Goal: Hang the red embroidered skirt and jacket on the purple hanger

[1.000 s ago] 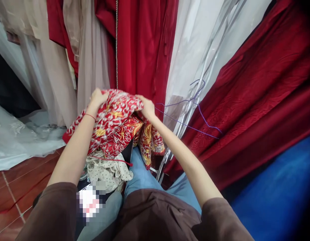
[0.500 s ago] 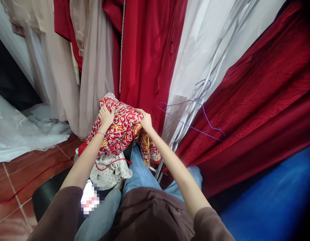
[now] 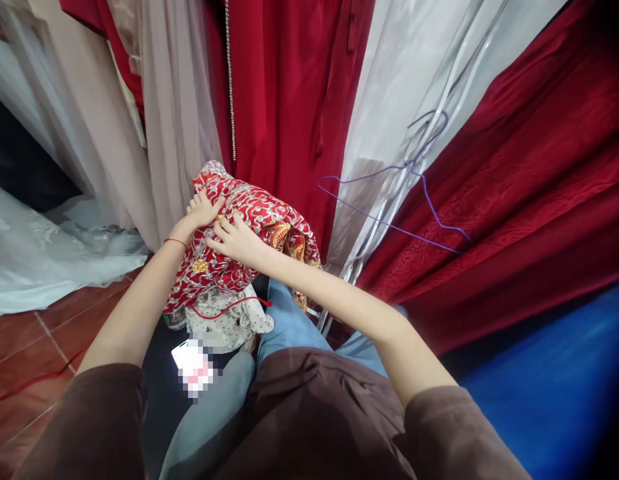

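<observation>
A red garment (image 3: 284, 207) with silver scrollwork and gold motifs lies bunched over a dark surface in front of me. My left hand (image 3: 203, 210) rests on its upper left part, fingers spread over the cloth. Close beside it, my right hand (image 3: 234, 239) lies on the same garment with its fingers apart. Part of the garment hangs down at the right, near my knee. Under its lower edge is a white dotted cloth (image 3: 229, 327) with a red cord (image 3: 234, 305) across it.
Red drapes (image 3: 299, 87), beige cloth (image 3: 164, 113) and white fabric (image 3: 39, 247) hang around. A purple hanger (image 3: 377, 219) hangs at the right. A lit phone (image 3: 189, 360) lies on the dark seat (image 3: 157, 387). Blue material (image 3: 549, 387) is at the lower right.
My right hand has moved left from the garment's right edge to its middle, beside my left hand. My left hand has shifted slightly up and left. The view has shifted a little.
</observation>
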`<state>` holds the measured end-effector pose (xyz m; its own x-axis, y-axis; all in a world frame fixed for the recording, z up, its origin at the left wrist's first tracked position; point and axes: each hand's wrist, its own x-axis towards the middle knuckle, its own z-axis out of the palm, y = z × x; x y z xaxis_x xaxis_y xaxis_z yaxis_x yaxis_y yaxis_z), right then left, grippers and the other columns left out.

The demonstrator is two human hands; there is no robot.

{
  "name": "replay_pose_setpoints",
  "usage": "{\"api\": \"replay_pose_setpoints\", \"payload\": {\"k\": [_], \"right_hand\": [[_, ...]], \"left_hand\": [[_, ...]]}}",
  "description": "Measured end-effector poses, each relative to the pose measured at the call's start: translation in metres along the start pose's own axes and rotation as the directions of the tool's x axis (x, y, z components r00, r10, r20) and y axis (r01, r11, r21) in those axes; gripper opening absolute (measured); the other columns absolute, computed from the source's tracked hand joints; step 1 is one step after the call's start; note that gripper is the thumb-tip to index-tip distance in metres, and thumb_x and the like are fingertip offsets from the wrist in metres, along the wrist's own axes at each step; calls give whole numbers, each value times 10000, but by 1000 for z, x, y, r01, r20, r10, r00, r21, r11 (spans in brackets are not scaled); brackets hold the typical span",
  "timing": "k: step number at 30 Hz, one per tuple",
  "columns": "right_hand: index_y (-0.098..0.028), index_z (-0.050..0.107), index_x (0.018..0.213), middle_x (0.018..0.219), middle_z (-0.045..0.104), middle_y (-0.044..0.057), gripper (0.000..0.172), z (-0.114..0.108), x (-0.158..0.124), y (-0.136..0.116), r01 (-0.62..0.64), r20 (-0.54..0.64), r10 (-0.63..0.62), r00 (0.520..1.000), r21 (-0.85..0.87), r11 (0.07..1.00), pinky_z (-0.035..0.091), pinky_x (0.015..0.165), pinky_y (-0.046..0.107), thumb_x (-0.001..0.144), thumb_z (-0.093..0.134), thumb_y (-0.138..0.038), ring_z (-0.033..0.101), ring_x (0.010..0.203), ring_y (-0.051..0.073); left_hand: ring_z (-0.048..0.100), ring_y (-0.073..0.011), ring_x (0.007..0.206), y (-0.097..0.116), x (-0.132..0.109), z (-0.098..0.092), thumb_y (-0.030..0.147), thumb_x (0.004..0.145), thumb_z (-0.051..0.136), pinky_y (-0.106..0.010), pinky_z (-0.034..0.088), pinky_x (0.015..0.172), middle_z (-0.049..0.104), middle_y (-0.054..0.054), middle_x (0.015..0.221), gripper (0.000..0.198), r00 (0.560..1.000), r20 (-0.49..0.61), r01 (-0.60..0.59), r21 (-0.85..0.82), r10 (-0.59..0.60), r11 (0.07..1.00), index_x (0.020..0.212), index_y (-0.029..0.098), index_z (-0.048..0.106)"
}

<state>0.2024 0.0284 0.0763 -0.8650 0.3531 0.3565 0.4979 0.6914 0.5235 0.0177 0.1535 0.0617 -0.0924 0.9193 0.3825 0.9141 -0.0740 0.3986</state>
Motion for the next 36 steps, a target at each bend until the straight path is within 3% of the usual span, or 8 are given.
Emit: {"api": "replay_pose_setpoints", "payload": {"k": [6,12,17,20,22,24,29,36], "right_hand": [[-171,606,1194,1082,718,116,328,-5,9,2,-20,68,18,998,28,999,410,992,457,1019,332,-127,646,1030,229],[-199,589,1204,1022,715,86,322,-55,11,36,-304,-52,321,946,207,930,456,833,340,962,387,-130,648,947,219],[-196,565,1208,1003,688,91,301,-80,-7,92,-553,-234,689,686,447,703,483,847,369,941,434,-242,634,992,257],[-178,569,1130,944,664,97,273,-82,-30,133,-634,-261,839,478,558,535,493,853,397,955,429,-334,631,983,266],[-180,575,1053,900,649,94,284,-82,-51,156,-663,-259,886,385,591,461,497,850,404,954,431,-404,627,975,270],[-188,575,983,861,636,89,294,-82,-73,172,-679,-271,902,337,594,432,499,843,400,940,452,-452,623,964,270],[-196,539,798,754,596,65,261,-91,-131,196,-714,-322,922,214,592,373,500,802,362,920,471,-417,614,877,240],[-197,485,643,657,587,34,210,-113,-222,184,-793,-279,950,144,542,279,486,772,325,848,502,-240,592,747,202]], "left_hand": [[388,-330,1427,-8,5,-42,706,812,526,-467,303,1177,325,-252,1567,1056,975,193,-73,-199,113,977,1553,43,170],[619,-223,1114,-25,-1,-98,813,878,227,-437,522,953,700,-124,1222,863,858,484,-39,-272,172,961,1270,116,552],[686,-237,1026,-19,-12,-141,951,736,188,-406,580,803,749,-156,1095,1008,814,481,-120,-411,326,904,1128,137,635],[645,-233,1152,23,-40,-155,907,776,308,-441,532,950,675,-151,1289,935,832,190,-362,-525,521,770,1258,161,602],[620,-227,1191,63,-73,-149,817,834,409,-435,462,1059,658,-154,1297,820,826,-228,-558,-464,516,688,1266,148,602],[553,-255,1290,105,-115,-131,835,847,327,-456,409,1123,571,-157,1404,890,702,-472,-706,-358,533,611,1405,164,500],[160,-427,1520,178,-191,-49,743,634,721,-636,135,1224,192,-261,1632,1317,633,-307,-708,140,710,692,1601,112,88],[423,-320,1427,211,-172,24,93,902,382,-530,389,1117,469,-226,1507,568,706,-90,-645,327,702,691,1466,98,450]]}}
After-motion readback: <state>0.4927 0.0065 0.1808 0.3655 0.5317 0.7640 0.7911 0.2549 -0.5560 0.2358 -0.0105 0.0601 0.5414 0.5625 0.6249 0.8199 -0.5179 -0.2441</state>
